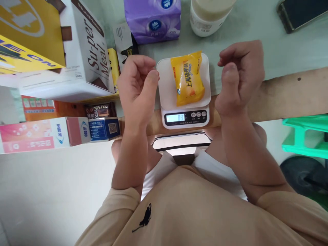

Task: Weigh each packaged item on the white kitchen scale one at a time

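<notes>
A yellow soap packet lies on the white platform of a small kitchen scale whose display reads 83. My left hand hovers just left of the scale, fingers curled in loosely, holding nothing. My right hand hovers just right of it, also curled and empty. Neither hand touches the packet or the scale.
Left of the scale stand a white "Super Meal" box, a yellow box and several smaller cartons. Behind are a purple tissue pack, a white jar and a dark phone. A green stool sits at right.
</notes>
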`<action>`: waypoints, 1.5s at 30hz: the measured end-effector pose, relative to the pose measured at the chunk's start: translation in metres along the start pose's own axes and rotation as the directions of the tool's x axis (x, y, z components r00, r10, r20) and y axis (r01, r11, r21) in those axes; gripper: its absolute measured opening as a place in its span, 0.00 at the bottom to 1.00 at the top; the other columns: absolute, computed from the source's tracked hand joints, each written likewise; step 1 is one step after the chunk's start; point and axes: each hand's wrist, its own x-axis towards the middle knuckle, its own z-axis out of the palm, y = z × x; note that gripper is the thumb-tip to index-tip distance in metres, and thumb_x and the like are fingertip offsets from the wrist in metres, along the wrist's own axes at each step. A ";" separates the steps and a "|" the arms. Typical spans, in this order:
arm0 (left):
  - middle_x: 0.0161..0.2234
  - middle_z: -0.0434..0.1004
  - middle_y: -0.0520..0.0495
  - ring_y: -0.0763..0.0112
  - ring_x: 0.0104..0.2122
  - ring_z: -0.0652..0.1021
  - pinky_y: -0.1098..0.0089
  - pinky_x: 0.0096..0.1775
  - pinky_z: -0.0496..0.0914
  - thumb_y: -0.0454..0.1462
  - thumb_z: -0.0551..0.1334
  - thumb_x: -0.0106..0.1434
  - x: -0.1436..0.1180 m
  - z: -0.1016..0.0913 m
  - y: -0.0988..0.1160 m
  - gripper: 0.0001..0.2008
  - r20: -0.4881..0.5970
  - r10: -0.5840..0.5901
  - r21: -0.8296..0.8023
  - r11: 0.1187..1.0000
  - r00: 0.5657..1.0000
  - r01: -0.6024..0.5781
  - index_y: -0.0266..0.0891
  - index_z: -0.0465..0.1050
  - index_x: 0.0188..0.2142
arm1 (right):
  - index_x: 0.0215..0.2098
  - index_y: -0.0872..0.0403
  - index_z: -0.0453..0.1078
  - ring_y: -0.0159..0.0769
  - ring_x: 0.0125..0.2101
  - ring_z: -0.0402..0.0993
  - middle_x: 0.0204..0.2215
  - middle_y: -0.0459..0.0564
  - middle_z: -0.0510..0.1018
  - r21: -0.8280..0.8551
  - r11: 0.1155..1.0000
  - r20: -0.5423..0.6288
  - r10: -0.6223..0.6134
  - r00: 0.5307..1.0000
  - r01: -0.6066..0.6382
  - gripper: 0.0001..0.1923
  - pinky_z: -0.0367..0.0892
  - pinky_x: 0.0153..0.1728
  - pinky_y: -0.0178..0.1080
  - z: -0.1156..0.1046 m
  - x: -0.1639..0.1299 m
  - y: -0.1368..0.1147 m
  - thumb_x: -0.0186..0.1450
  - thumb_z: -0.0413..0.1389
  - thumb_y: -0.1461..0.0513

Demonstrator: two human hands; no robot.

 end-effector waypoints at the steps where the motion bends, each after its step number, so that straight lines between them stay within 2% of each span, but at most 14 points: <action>1: 0.42 0.79 0.51 0.65 0.43 0.77 0.50 0.51 0.79 0.53 0.60 0.72 -0.002 0.000 0.002 0.14 0.002 0.007 0.006 1.000 1.000 -0.007 0.48 0.72 0.44 | 0.45 0.51 0.67 0.41 0.43 0.78 0.40 0.60 0.77 -0.009 1.000 0.019 0.001 1.000 0.000 0.27 0.75 0.44 0.44 0.001 -0.001 0.001 0.78 0.33 0.45; 4: 0.39 0.79 0.49 0.61 0.43 0.79 0.48 0.52 0.78 0.42 0.60 0.69 -0.006 -0.002 0.010 0.04 0.018 0.054 0.026 0.998 0.998 -0.054 0.49 0.73 0.37 | 0.45 0.52 0.69 0.41 0.42 0.78 0.39 0.59 0.77 0.101 0.995 -0.012 -0.013 1.000 0.014 0.23 0.74 0.42 0.44 0.003 -0.003 0.005 0.77 0.39 0.47; 9: 0.37 0.80 0.47 0.60 0.46 0.79 0.46 0.55 0.76 0.41 0.55 0.72 -0.006 -0.002 0.016 0.15 -0.001 0.118 0.086 0.989 0.993 -0.117 0.47 0.72 0.28 | 0.45 0.51 0.69 0.40 0.42 0.77 0.39 0.58 0.77 0.131 0.991 -0.006 0.001 1.000 0.000 0.19 0.75 0.41 0.44 0.004 -0.003 0.006 0.75 0.41 0.50; 14: 0.39 0.81 0.48 0.64 0.45 0.79 0.51 0.51 0.78 0.40 0.54 0.72 -0.005 0.002 0.017 0.14 -0.030 0.087 -0.013 0.996 0.996 -0.087 0.45 0.76 0.33 | 0.46 0.52 0.68 0.40 0.44 0.76 0.43 0.62 0.77 -0.003 0.999 0.055 0.041 0.998 -0.041 0.20 0.76 0.45 0.44 0.006 -0.004 0.001 0.76 0.37 0.56; 17: 0.43 0.82 0.48 0.62 0.46 0.80 0.51 0.52 0.79 0.42 0.51 0.73 -0.007 0.002 0.018 0.15 0.003 0.038 -0.016 0.999 0.999 -0.038 0.47 0.76 0.38 | 0.47 0.52 0.68 0.37 0.44 0.77 0.44 0.60 0.77 -0.073 0.988 0.092 0.140 0.986 -0.134 0.18 0.76 0.45 0.42 0.006 0.000 -0.004 0.76 0.37 0.61; 19: 0.46 0.83 0.48 0.62 0.47 0.80 0.52 0.53 0.79 0.44 0.48 0.74 -0.008 0.001 0.019 0.18 0.012 0.017 -0.021 1.000 1.000 -0.016 0.47 0.76 0.41 | 0.49 0.53 0.68 0.35 0.42 0.77 0.43 0.57 0.77 0.011 0.987 0.085 0.157 0.984 -0.159 0.16 0.75 0.43 0.41 0.003 0.006 -0.011 0.74 0.40 0.64; 22: 0.48 0.82 0.48 0.63 0.47 0.81 0.52 0.55 0.79 0.45 0.46 0.76 -0.010 0.001 0.018 0.20 0.008 0.027 -0.097 0.995 1.000 -0.026 0.46 0.77 0.45 | 0.49 0.54 0.69 0.35 0.43 0.78 0.44 0.55 0.79 0.107 0.989 0.138 0.084 0.987 -0.099 0.13 0.75 0.45 0.41 -0.005 0.015 -0.030 0.71 0.47 0.60; 24: 0.48 0.81 0.48 0.63 0.47 0.81 0.53 0.54 0.79 0.46 0.49 0.76 -0.009 0.001 0.016 0.18 0.007 0.035 -0.135 0.990 0.999 -0.034 0.46 0.77 0.45 | 0.51 0.54 0.72 0.39 0.49 0.78 0.48 0.56 0.80 0.012 0.994 0.239 0.105 0.965 -0.111 0.14 0.75 0.54 0.44 -0.010 0.019 -0.047 0.70 0.53 0.59; 27: 0.46 0.81 0.47 0.63 0.45 0.82 0.55 0.52 0.79 0.52 0.55 0.76 -0.006 0.005 0.007 0.17 -0.002 0.062 -0.176 0.982 0.998 -0.062 0.48 0.79 0.44 | 0.56 0.54 0.74 0.49 0.56 0.75 0.55 0.59 0.77 -0.194 0.960 0.367 0.262 0.893 -0.202 0.20 0.70 0.64 0.53 -0.008 0.018 -0.072 0.66 0.63 0.59; 30: 0.41 0.82 0.46 0.61 0.40 0.80 0.57 0.45 0.77 0.61 0.61 0.71 -0.001 0.013 -0.007 0.22 -0.077 0.155 -0.260 0.950 0.985 -0.170 0.49 0.81 0.40 | 0.59 0.51 0.71 0.55 0.58 0.72 0.60 0.59 0.72 -0.271 0.924 0.458 0.371 0.808 -0.271 0.27 0.68 0.65 0.62 -0.002 0.013 -0.081 0.64 0.67 0.56; 32: 0.39 0.82 0.46 0.61 0.38 0.79 0.58 0.42 0.75 0.61 0.63 0.69 0.002 0.018 -0.014 0.22 -0.122 0.199 -0.294 0.929 0.972 -0.226 0.49 0.83 0.38 | 0.61 0.49 0.68 0.58 0.61 0.69 0.63 0.59 0.68 -0.258 0.921 0.505 0.387 0.771 -0.292 0.27 0.67 0.64 0.65 0.002 0.009 -0.077 0.66 0.65 0.55; 37: 0.39 0.82 0.45 0.61 0.40 0.79 0.58 0.43 0.75 0.58 0.65 0.71 0.003 0.019 -0.018 0.19 -0.110 0.230 -0.300 0.920 0.967 -0.253 0.48 0.83 0.38 | 0.61 0.45 0.65 0.58 0.63 0.67 0.65 0.57 0.63 -0.121 0.945 0.511 0.323 0.797 -0.305 0.27 0.71 0.60 0.63 0.003 0.002 -0.057 0.67 0.65 0.53; 42: 0.39 0.81 0.45 0.63 0.38 0.78 0.59 0.42 0.74 0.62 0.63 0.70 0.002 0.015 -0.013 0.24 -0.086 0.237 -0.290 0.923 0.968 -0.252 0.45 0.82 0.38 | 0.60 0.44 0.66 0.59 0.60 0.71 0.65 0.57 0.61 -0.274 0.888 0.531 0.459 0.713 -0.368 0.31 0.74 0.54 0.61 0.000 0.017 -0.071 0.60 0.65 0.65; 45: 0.39 0.79 0.44 0.64 0.38 0.79 0.60 0.41 0.73 0.61 0.65 0.69 0.003 0.014 -0.012 0.24 -0.077 0.236 -0.325 0.913 0.969 -0.248 0.44 0.82 0.38 | 0.59 0.43 0.67 0.53 0.55 0.73 0.63 0.56 0.65 -0.280 0.868 0.483 0.497 0.721 -0.410 0.33 0.76 0.54 0.58 -0.008 0.030 -0.075 0.57 0.64 0.68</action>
